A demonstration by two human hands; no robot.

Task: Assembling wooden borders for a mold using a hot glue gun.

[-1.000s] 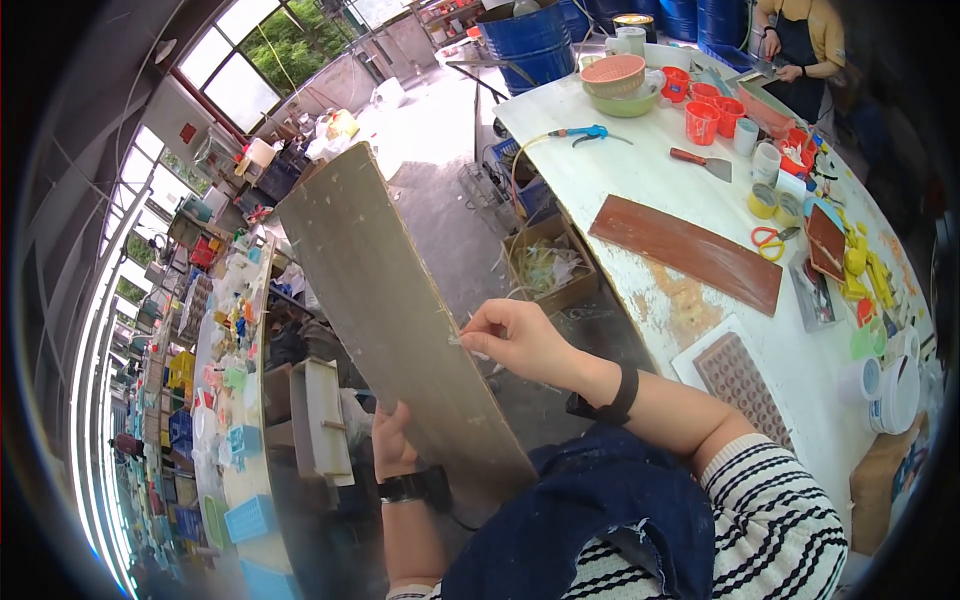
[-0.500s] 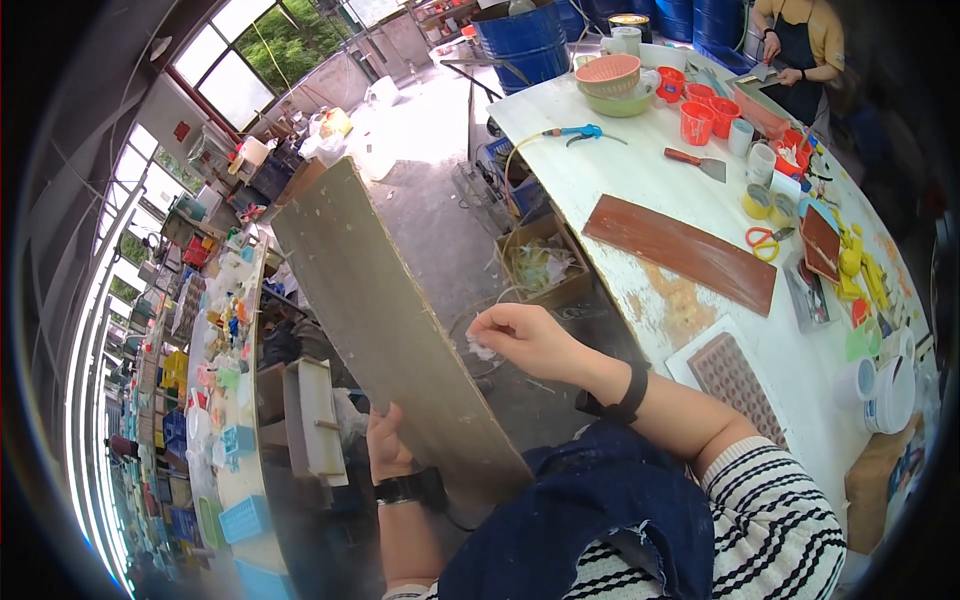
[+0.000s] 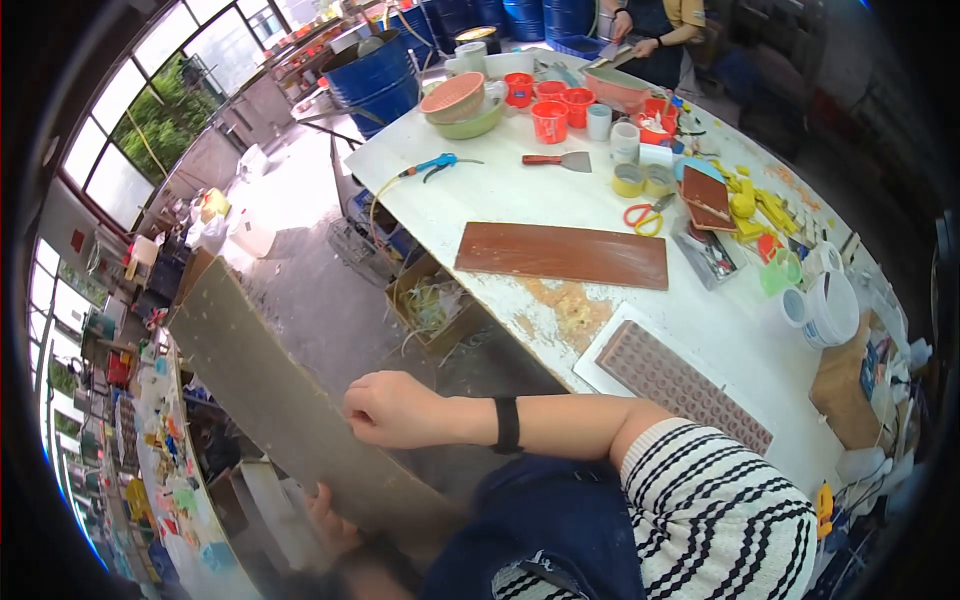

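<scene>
A long, flat grey-brown board [image 3: 290,380] slants across my front, with pale specks on its face and its lower end close to my dark apron. My left hand [image 3: 330,515], partly blurred, grips the board by its lower left edge. Over the board's right edge is my right hand [image 3: 390,408], its fingers curled closed against or just above the face; I cannot tell which. The white wad seen in those fingers half a second ago is now hidden by the hand.
The white table [image 3: 500,200] on my right bears a reddish-brown board [image 3: 565,255], a scraper [image 3: 558,161], scissors [image 3: 648,214], red cups [image 3: 549,122] and a dotted mould [image 3: 685,385]. A box of scraps [image 3: 430,305] stands beside it. Another person [image 3: 655,40] works at the far end.
The view has turned right, so the table sits further left in the picture. My right hand has moved from beside the board to over its right edge.
</scene>
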